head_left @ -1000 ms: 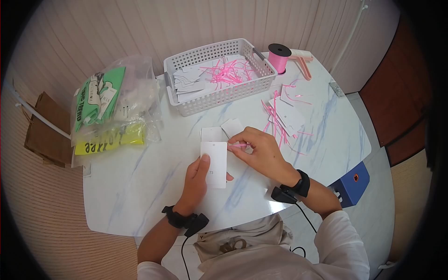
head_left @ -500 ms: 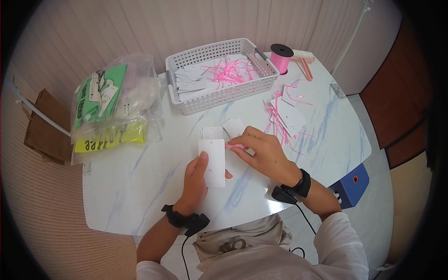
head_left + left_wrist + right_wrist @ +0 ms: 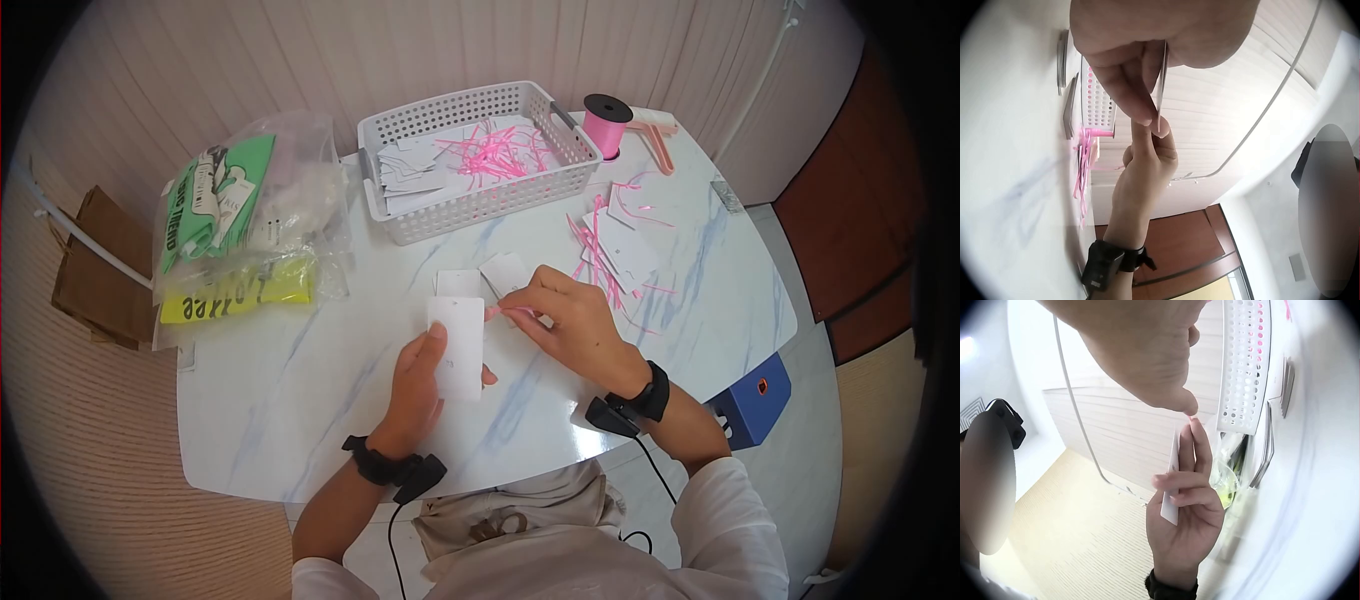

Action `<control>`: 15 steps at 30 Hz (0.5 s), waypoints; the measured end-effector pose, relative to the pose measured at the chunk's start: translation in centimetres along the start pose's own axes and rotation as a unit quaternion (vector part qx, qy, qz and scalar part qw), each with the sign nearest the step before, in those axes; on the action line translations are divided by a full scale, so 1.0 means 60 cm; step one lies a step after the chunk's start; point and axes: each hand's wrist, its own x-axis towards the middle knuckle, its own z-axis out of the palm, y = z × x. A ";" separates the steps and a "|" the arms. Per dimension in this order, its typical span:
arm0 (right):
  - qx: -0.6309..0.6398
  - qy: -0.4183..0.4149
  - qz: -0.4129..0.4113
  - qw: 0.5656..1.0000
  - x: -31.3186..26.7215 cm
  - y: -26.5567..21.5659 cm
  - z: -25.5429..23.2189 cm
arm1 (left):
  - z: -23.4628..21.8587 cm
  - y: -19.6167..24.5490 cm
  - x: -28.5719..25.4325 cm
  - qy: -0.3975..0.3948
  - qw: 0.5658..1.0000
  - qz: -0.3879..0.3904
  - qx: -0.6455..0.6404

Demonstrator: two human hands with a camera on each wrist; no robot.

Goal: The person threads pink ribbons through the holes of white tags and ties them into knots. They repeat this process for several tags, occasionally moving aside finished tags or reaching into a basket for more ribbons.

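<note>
My left hand (image 3: pixel 415 390) grips an upright white card tag (image 3: pixel 463 345) with its thumb across the front. The tag has a small hole near its top and a small printed number. A bit of pink ribbon (image 3: pixel 492 313) shows at the tag's right edge, pinched between the thumb and forefinger of my right hand (image 3: pixel 575 325). In the right wrist view the tag (image 3: pixel 1171 481) stands nearly edge-on in the left fingers, which meet the right fingertips. Just behind lie two small stacks of white tags, one straight (image 3: pixel 458 282) and one slanted (image 3: pixel 502 270).
A perforated grey basket (image 3: pixel 490 212) at the back holds tags and pink ribbons (image 3: pixel 495 150). Right of it stand a pink ribbon spool (image 3: pixel 604 135) and a pink-handled tool (image 3: pixel 657 145). Ribboned tags (image 3: pixel 628 255) lie at right. Plastic-bagged garments (image 3: pixel 230 225) fill the left.
The tag has risen slightly and tilted a little in my left hand. My right thumb and forefinger stay at its edge with the ribbon, less of which shows now.
</note>
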 end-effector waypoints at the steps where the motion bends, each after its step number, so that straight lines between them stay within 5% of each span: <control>1: 0.002 0.003 -0.003 1.000 -0.001 0.002 0.000 | -0.001 0.000 0.000 -0.004 1.000 -0.010 -0.004; 15: 0.050 -0.035 0.011 0.998 -0.003 -0.004 -0.001 | 0.007 -0.013 0.000 -0.024 0.986 -0.024 0.161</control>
